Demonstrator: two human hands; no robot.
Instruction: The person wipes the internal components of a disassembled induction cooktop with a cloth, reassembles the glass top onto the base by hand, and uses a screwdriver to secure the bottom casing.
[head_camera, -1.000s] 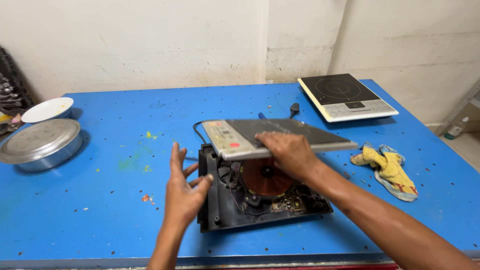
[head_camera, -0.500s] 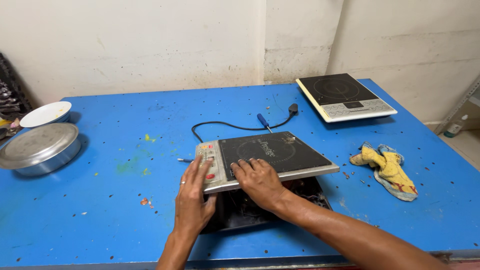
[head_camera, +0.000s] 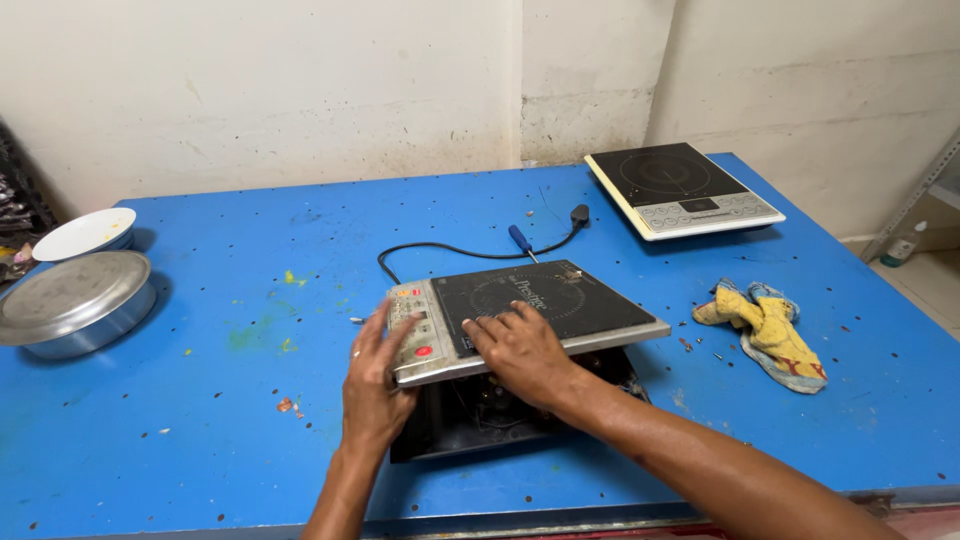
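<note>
Cooktops first: we count two on the blue table (head_camera: 200, 400). One white-rimmed induction cooktop (head_camera: 683, 189) sits whole at the far right corner; the other is in two parts near the front edge, its glass top panel (head_camera: 525, 312) lying skewed over the open black base (head_camera: 480, 420). Our left hand (head_camera: 375, 385) lies flat, fingers spread, on the panel's grey control strip with its red button marks; our right hand (head_camera: 520, 350) presses palm-down on the glass, gripping nothing. One screwdriver (head_camera: 522, 240), one yellow rag (head_camera: 765, 330), two bowls by the left edge: a steel bowl (head_camera: 75, 303) and a white bowl (head_camera: 85, 233).
</note>
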